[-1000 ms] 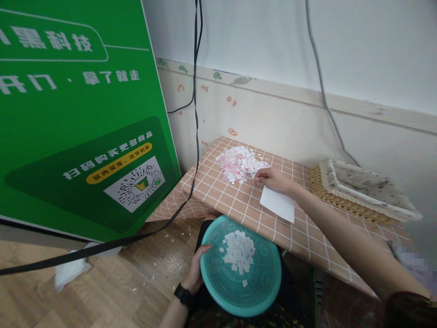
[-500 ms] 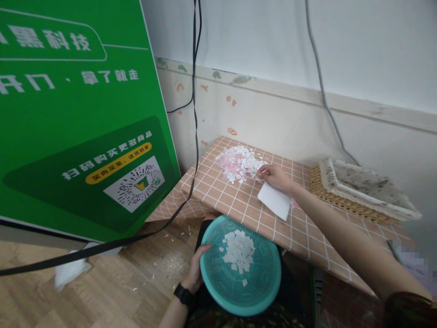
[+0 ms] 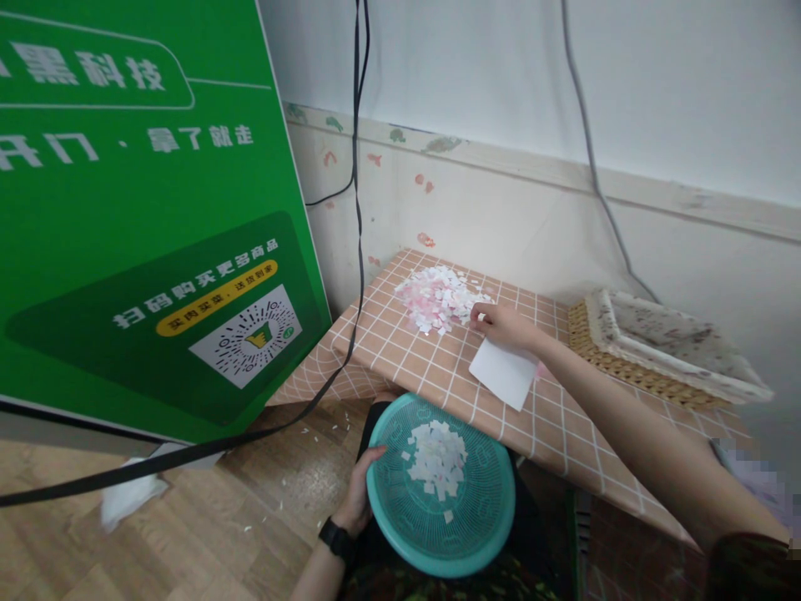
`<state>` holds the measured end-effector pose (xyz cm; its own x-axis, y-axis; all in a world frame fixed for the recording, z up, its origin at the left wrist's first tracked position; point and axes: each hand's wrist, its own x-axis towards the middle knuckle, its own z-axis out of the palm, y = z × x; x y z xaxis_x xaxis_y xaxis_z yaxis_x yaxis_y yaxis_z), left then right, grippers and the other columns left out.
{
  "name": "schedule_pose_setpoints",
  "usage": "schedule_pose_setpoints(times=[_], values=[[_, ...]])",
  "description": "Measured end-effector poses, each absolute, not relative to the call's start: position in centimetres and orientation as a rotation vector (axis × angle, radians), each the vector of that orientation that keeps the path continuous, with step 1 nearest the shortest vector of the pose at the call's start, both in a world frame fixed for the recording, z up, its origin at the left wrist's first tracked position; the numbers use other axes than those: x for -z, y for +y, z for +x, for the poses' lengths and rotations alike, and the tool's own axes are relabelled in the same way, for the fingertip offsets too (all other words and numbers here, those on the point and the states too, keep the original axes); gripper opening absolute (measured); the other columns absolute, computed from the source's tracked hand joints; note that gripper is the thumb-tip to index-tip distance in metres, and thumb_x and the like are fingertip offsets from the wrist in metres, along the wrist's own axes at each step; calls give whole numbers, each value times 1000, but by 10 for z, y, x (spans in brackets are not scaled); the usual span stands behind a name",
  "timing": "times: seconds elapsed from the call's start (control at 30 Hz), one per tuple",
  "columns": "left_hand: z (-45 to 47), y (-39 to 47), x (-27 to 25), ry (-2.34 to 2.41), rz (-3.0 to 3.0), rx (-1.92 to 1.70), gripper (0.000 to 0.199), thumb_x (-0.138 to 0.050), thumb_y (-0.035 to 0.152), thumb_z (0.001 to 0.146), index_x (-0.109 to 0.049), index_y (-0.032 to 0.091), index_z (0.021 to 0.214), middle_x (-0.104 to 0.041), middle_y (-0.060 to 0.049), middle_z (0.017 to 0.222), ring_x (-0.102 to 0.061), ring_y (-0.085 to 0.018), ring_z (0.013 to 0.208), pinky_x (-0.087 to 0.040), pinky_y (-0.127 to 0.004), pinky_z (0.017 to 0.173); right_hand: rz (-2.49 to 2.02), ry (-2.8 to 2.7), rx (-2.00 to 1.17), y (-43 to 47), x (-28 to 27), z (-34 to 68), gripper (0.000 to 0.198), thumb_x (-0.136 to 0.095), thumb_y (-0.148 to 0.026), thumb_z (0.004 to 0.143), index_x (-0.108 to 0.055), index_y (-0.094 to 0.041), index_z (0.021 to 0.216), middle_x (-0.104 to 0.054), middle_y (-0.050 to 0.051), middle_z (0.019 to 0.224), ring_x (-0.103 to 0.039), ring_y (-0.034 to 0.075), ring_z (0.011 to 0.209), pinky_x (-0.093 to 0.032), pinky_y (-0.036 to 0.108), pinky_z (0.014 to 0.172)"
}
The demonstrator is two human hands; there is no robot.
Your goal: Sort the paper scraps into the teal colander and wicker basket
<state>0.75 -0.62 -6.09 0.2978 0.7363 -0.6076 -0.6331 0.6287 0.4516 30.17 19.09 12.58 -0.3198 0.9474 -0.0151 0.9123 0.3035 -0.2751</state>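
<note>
My left hand (image 3: 358,492), with a black watch on the wrist, is closed on the left rim of a round green plastic colander (image 3: 481,534). The colander rests on my lap, tilted toward me, and a heap of small white paper pieces (image 3: 438,457) lies inside. My right hand (image 3: 501,324) is over the table at the near right edge of a pile of white and pink paper pieces (image 3: 441,296). Its fingers are pinched, with a small white bit showing at the tips. Beneath the palm is a larger white sheet of paper (image 3: 506,374); whether other fingers hold it is hidden.
The table (image 3: 400,346) has a brown checked cloth. A fabric-lined wicker basket (image 3: 626,367) stands at its right by the wall. A green printed panel (image 3: 156,192) rises on the left, with a black cable (image 3: 359,209) hanging before it. Paper scraps and a white bag (image 3: 131,494) lie on the floor.
The white sheet under my right hand has shifted slightly toward me and turned a little. A white bit now shows at the right fingertips. My left hand and the colander are unmoved.
</note>
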Motion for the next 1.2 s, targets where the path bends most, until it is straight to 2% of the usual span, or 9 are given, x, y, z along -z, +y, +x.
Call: schedule_pose_setpoints(times=[0.37,0.6,0.8,0.97,1.2], values=[[8,-7,69,852,136,-919,26,-63,34,74,-69,11,84,-71,-7,74,-63,-20,66,-48,-31,69,-1680,-2367,-497,187,-132,300,9,-48,-23,80,-56,-20,83,-64,3,71,-56,14,63,-37,25,56],[7,-8,66,890,141,-922,26,-64,34,73,-68,10,82,-72,-7,73,-63,-20,65,-48,-32,69,-1664,-2386,-474,188,-134,311,12,-57,-24,75,-67,-20,80,-68,3,74,-59,16,66,-41,27,60],[8,-7,63,908,125,-915,25,-66,33,71,-68,10,80,-71,-7,71,-63,-20,63,-48,-31,68,-1675,-2377,-656,179,-133,328,28,-60,-31,76,-71,-25,101,-72,4,93,-63,20,79,-46,32,72],[9,-7,59,886,130,-901,24,-64,33,73,-67,10,80,-71,-7,70,-63,-19,62,-49,-31,68,-1722,-2289,-567,169,-132,325,20,-63,-30,73,-74,-24,89,-73,3,87,-64,21,77,-47,32,70],[8,-8,61,886,143,-893,26,-63,35,74,-67,10,83,-72,-7,73,-64,-19,64,-49,-32,70,-1774,-2334,-423,159,-135,312,25,-54,-23,75,-75,-23,90,-72,4,77,-62,18,66,-44,29,59]])
